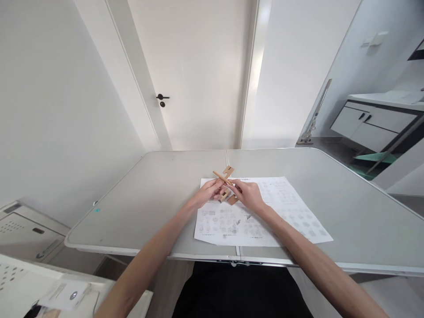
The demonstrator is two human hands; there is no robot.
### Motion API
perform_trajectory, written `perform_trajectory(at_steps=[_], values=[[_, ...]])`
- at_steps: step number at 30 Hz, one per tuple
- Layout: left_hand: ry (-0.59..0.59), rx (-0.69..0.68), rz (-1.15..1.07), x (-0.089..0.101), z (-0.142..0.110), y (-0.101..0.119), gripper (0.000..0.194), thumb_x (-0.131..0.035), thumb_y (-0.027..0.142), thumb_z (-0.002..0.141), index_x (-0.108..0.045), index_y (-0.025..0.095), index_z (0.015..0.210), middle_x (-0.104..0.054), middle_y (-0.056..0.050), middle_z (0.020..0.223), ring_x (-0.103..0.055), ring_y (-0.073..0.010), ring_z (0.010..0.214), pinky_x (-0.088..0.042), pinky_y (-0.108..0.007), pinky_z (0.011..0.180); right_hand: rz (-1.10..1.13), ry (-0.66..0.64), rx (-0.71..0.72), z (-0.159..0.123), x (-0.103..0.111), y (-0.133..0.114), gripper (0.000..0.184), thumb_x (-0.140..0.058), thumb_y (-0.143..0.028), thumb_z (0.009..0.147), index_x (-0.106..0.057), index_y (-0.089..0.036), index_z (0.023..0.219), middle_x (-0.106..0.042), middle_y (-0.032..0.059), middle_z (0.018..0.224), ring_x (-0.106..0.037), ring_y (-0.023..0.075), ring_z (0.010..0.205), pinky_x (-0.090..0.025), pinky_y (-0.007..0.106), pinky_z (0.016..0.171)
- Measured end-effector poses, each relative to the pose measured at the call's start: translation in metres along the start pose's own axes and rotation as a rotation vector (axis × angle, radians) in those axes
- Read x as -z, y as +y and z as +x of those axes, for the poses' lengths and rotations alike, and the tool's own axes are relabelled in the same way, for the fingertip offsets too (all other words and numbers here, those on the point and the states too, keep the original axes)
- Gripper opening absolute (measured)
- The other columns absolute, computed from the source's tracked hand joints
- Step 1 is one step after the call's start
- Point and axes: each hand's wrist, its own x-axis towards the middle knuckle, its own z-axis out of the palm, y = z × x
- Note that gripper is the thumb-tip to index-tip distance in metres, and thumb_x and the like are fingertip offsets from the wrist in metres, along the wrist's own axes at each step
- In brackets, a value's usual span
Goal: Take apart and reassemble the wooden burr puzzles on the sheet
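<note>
My left hand (209,191) and my right hand (248,193) meet over the printed paper sheet (271,229). Between them is a small assembly of light-brown wooden pieces, raised above the sheet. A narrow wooden strip (220,176) slants across the top of the fingers. Behind it, a flat notched wooden piece (228,170) sticks out away from me. Below the left fingers shows a wooden part with a dark slot (224,196). Another flat wooden piece (232,200) is beneath the right fingers. How the parts join is hidden by both hands, whose fingers are closed.
The sheet with small printed diagrams lies on a grey folding table (132,203) with a centre seam. A white door (198,66) stands beyond it. White perforated cabinets (29,229) are at lower left, a mop (314,112) and vanity cabinet (371,121) at right.
</note>
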Motion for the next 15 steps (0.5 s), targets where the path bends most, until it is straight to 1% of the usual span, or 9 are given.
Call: perform_trajectory(at_steps=[7, 12, 15], values=[[0.05, -0.058, 0.082, -0.0037, 0.0004, 0.0009, 0.048, -0.049, 0.06, 0.101, -0.064, 0.016, 0.114, -0.045, 0.004, 0.067, -0.031, -0.0077, 0.049, -0.027, -0.024, 0.049, 0.002, 0.013, 0.03, -0.0003, 0.0002, -0.0008, 0.033, -0.051, -0.043, 0.106, -0.074, -0.019, 0.111, -0.066, -0.0014, 0.059, -0.056, 0.0113, 0.048, -0.034, 0.024, 0.053], [0.102, -0.115, 0.155, -0.0031, 0.0005, -0.0001, 0.048, -0.049, 0.06, 0.101, -0.065, 0.016, 0.113, -0.044, 0.004, 0.063, -0.031, -0.008, 0.048, -0.027, -0.024, 0.047, 0.026, 0.026, 0.056, 0.001, 0.0021, -0.0051, 0.032, -0.053, -0.042, 0.105, -0.075, -0.018, 0.11, -0.064, -0.0024, 0.057, -0.053, 0.0101, 0.046, -0.034, 0.023, 0.053], [0.117, -0.132, 0.183, -0.0023, 0.0001, -0.0009, 0.048, -0.049, 0.059, 0.101, -0.066, 0.016, 0.113, -0.043, 0.004, 0.063, -0.032, -0.0079, 0.048, -0.026, -0.024, 0.047, 0.041, 0.011, 0.033, 0.0013, 0.0032, -0.0063, 0.034, -0.052, -0.044, 0.105, -0.075, -0.019, 0.11, -0.065, -0.0018, 0.058, -0.054, 0.0107, 0.048, -0.035, 0.023, 0.054]])
